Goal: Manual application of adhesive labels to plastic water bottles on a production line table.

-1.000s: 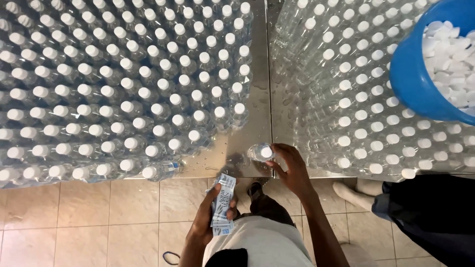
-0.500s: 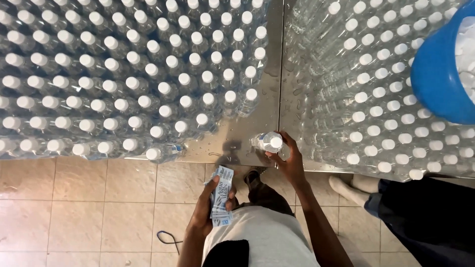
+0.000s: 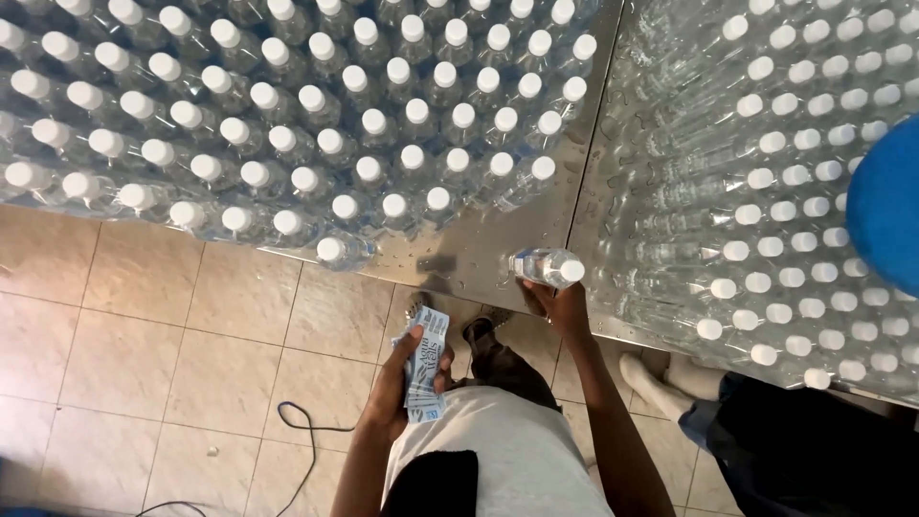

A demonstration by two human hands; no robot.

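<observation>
Head view: the right hand (image 3: 563, 308) grips a clear bottle (image 3: 546, 266) with a white cap, fingers wrapped round its lower body, at the near edge of the steel table (image 3: 479, 251). Left of that bottle stands a packed block of capped bottles (image 3: 287, 124); right of it, a second block (image 3: 766, 191). Below the bottle, the left hand (image 3: 402, 378) clasps a stack of labels (image 3: 426, 364) over the tiled floor (image 3: 172, 345). A blue tub (image 3: 885, 206) sits far right of the bottle.

The person wears a light grey short-sleeved cotton shirt (image 3: 512, 450) with a black patch (image 3: 440, 486) at the chest, dark trousers (image 3: 507, 373) and dark shoes (image 3: 479, 333); both forearms are bare.
</observation>
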